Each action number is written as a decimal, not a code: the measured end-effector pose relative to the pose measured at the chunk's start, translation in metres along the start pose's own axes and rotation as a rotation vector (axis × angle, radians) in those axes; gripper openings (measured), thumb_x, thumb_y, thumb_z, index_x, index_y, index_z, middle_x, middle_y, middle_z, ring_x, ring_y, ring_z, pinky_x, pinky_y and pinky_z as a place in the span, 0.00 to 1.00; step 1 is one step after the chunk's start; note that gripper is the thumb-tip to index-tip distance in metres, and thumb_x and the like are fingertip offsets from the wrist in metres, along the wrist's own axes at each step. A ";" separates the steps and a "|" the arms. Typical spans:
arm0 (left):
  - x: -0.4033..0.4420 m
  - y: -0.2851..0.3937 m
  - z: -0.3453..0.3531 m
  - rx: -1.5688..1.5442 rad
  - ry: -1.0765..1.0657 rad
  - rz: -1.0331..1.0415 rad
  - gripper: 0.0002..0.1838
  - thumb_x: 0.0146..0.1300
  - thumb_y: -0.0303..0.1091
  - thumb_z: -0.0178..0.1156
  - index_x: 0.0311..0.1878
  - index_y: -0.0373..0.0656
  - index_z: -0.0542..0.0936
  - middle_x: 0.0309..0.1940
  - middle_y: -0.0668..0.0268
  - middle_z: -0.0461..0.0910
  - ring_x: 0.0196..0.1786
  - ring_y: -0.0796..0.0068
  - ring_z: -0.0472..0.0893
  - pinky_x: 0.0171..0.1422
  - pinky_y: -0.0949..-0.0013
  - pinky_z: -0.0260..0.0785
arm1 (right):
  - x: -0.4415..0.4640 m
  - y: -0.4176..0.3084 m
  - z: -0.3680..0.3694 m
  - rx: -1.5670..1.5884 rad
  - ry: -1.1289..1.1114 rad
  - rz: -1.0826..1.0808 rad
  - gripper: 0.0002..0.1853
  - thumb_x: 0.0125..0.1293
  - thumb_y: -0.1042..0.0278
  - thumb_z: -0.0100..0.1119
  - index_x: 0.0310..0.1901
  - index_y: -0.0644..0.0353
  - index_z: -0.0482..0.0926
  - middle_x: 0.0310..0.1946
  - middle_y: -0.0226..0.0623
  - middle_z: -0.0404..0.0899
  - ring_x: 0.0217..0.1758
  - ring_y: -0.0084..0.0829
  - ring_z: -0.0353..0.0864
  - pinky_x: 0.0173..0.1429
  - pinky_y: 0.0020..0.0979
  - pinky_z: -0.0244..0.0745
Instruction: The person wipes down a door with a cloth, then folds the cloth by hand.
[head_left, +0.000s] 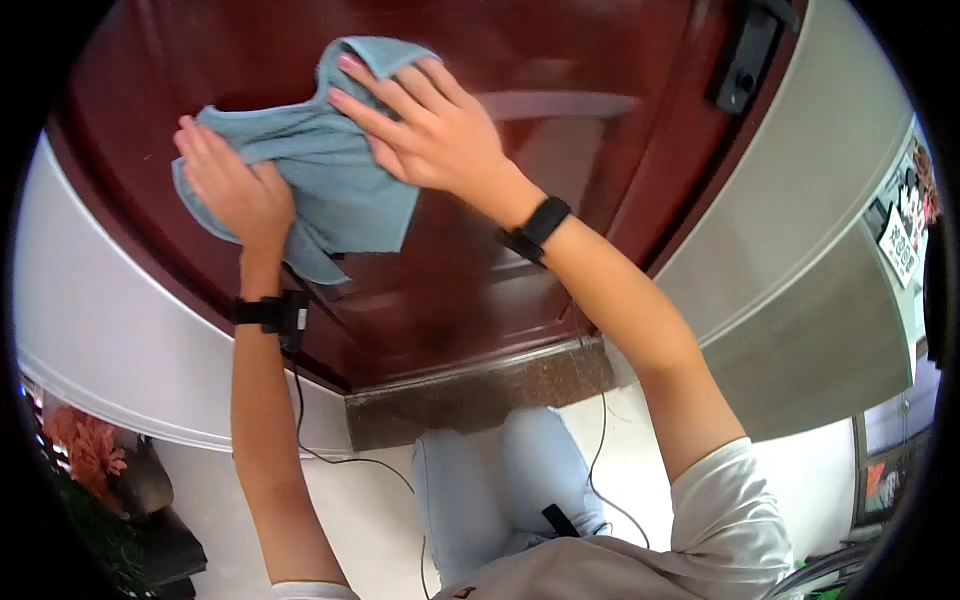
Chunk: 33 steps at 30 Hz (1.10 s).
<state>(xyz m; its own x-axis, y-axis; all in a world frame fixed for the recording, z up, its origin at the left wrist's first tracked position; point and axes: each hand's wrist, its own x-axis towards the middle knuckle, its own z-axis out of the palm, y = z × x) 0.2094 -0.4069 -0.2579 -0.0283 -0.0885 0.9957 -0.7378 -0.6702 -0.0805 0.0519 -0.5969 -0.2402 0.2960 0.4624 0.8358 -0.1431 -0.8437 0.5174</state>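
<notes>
A blue-grey cloth (345, 195) lies bunched and creased against the dark red panelled door (480, 290). On its left part is my left hand (232, 190), fingers stretched and close together, holding the cloth to the door. My right hand (430, 130) holds the upper right part, its fingers somewhat spread and a fold of cloth rising beside the fingertips. The lower corners hang loose below both hands. Each wrist wears a black band; the left band (270, 315) carries a small box with a cable.
A black door lock with a handle (748, 60) is at the upper right. Pale curved panels (800, 180) flank the door. Below is a brown threshold (480, 395). Thin black cables (340, 460) hang near my legs. Reddish flowers (85, 445) stand at lower left.
</notes>
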 end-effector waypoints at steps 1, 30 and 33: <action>-0.004 0.001 0.003 -0.017 0.008 0.012 0.41 0.60 0.30 0.46 0.77 0.24 0.53 0.81 0.43 0.51 0.83 0.43 0.50 0.84 0.44 0.39 | 0.000 0.000 0.001 -0.001 0.018 -0.001 0.33 0.63 0.57 0.60 0.71 0.45 0.72 0.74 0.30 0.68 0.59 0.33 0.73 0.73 0.40 0.64; 0.117 0.077 -0.116 -0.605 -0.904 0.274 0.18 0.58 0.26 0.71 0.38 0.36 0.68 0.31 0.48 0.74 0.34 0.46 0.73 0.43 0.57 0.70 | 0.053 0.114 -0.154 0.020 -0.709 0.078 0.10 0.65 0.69 0.57 0.43 0.58 0.87 0.45 0.43 0.87 0.51 0.45 0.87 0.53 0.43 0.83; 0.118 0.082 -0.129 -0.608 -1.005 0.206 0.15 0.58 0.27 0.71 0.41 0.34 0.74 0.32 0.51 0.76 0.35 0.53 0.75 0.45 0.58 0.71 | 0.048 0.129 -0.178 0.139 -0.859 0.277 0.15 0.65 0.69 0.60 0.53 0.58 0.81 0.53 0.47 0.83 0.53 0.48 0.85 0.53 0.46 0.83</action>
<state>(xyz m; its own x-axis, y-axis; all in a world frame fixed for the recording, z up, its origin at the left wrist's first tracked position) 0.0587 -0.3769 -0.1411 0.1571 -0.8727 0.4623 -0.9876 -0.1403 0.0707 -0.1210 -0.6346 -0.1010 0.8771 -0.0767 0.4742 -0.2154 -0.9452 0.2454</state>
